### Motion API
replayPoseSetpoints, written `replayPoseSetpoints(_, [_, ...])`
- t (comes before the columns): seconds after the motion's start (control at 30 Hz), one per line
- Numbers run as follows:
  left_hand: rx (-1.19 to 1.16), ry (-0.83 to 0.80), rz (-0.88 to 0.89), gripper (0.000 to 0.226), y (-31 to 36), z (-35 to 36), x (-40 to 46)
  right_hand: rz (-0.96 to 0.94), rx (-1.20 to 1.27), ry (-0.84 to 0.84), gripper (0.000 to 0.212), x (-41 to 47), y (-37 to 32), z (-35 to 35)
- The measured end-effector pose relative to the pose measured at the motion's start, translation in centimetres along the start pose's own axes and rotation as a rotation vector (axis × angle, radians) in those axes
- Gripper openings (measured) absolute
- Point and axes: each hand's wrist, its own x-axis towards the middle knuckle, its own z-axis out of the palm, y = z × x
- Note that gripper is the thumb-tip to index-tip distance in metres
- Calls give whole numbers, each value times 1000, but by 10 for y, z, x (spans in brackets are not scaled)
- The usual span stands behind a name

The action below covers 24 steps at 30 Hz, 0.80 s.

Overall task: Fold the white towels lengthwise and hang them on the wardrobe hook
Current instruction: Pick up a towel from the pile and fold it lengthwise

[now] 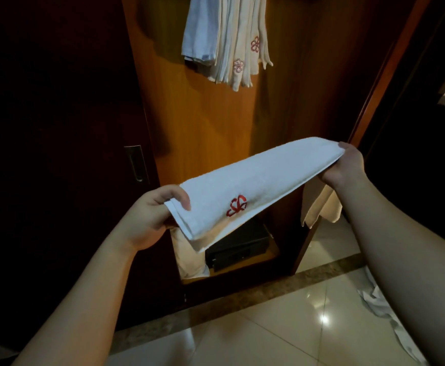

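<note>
No writing could be read anywhere; the only mark on the white towel (258, 178) I held was a red embroidered emblem (236, 206), a looping flower-like figure near my left end; the towels already hanging (226, 40) at the top of the wardrobe panel (202, 122) bore the same emblem in fainter red, twice. My left hand (154, 215) pinched the near-left end of the towel, thumb on top and fingers curled beneath; my right hand (348, 166) gripped the far-right end the same way, its fingertips hidden under the cloth. The towel lay folded into a long narrow band, stretched between my hands in front of the open wardrobe, its long axis running from lower left up to upper right; loose layers drooped below each hand. The hook itself was cut off by the top edge, so I could not tell how the hung towels were fastened. Beneath the band a dark box (238, 245) sat in the wardrobe's lower compartment, partly hidden; its front was too dim to make out. The dark door (57, 128) on the left showed a recessed metal handle (136, 163); crumpled white cloth (380, 307) lay on the tiled floor (282, 331) at the right, partly behind my forearm.
</note>
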Motion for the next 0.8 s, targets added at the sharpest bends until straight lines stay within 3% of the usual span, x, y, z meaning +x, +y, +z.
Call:
replayPoseSetpoints(0.1, [-171,31,-60,10,-6,-2,-5,27,-8,-27,49,0,4,-5])
replayPoseSetpoints(0.2, [-297,229,-185,44,-18,11,-1,34,19,-42,49,-2,9,-5])
replayPoseSetpoints(0.33, [-326,406,-214,22,-45,24,5,15,112,-28,44,-4,14,-2])
replayPoseSetpoints(0.4, [-353,491,-293,53,-59,24,6,14,154,-25,44,-5,14,-1])
replayPoseSetpoints(0.47, [-450,554,-407,58,-71,27,7,23,175,-20,44,-5,16,2])
replayPoseSetpoints(0.6, [-728,469,-639,48,-97,40,5,33,193,10,39,-10,21,15])
replayPoseSetpoints(0.7, [-762,436,-657,53,-108,47,5,18,217,0,39,-14,20,24])
replayPoseSetpoints(0.8, [-801,415,-550,52,-116,45,5,24,233,-45,42,-18,15,31])
